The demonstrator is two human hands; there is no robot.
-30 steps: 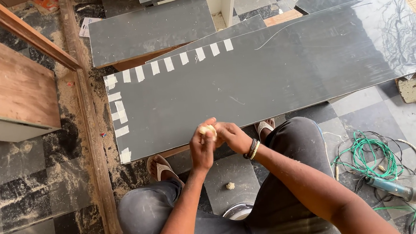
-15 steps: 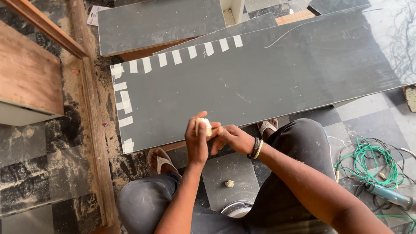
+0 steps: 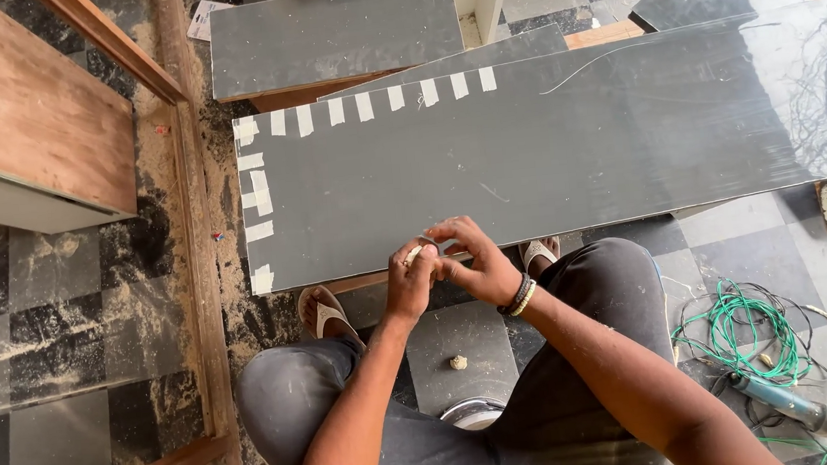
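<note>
1. The left hand (image 3: 410,281) is closed around a small pale roll of tape (image 3: 416,253), pinched at its fingertips (only a sliver of the roll shows between the fingers).
2. The right hand (image 3: 477,262) meets the left one, its fingers curled narrow and touching the same roll from the other side; a set of wristbands (image 3: 518,298) sits on that wrist.
3. Both hands hover just over the near edge of a long grey panel (image 3: 575,139), which lies flat on the floor straight ahead of them.
4. Short white tape strips (image 3: 363,107) run in a row along the panel's far edge, up and to the left of the hands, and more strips go down its left end.
5. Below the hands, between the person's knees, a small pale crumpled lump (image 3: 458,362) rests on a grey floor tile, and the rim of a round metal thing (image 3: 471,413) shows just nearer to the body.
6. A sandalled foot (image 3: 324,315) sits down and to the left of the hands; the other one peeks out just right of them, by the panel's edge.
7. Far to the right and lower lies a tangle of green cable (image 3: 741,328) with an angle grinder (image 3: 808,412) beside it.
8. Well beyond the hands a second grey board (image 3: 336,30) lies on the floor, and far to the left stands a wooden cabinet piece (image 3: 35,126).
</note>
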